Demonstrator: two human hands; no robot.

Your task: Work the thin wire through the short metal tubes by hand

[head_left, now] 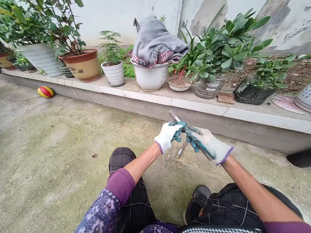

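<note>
While pots (150,76) line the ledge (199,105) behind, a seated person works over bare concrete (47,151). Both gloved hands — left (168,135), right (209,146) — close around a metal rod (175,118) held between the knees, one at each end for a steady grip.

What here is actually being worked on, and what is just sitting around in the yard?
In hand:
- metal rod, gripped by both gloved hands
- left hand
- right hand
- small metal piece on the ground just below the hands

Just lying about:
- striped ball
- potted plants on the ledge
- grey cloth draped over the white pot
</note>
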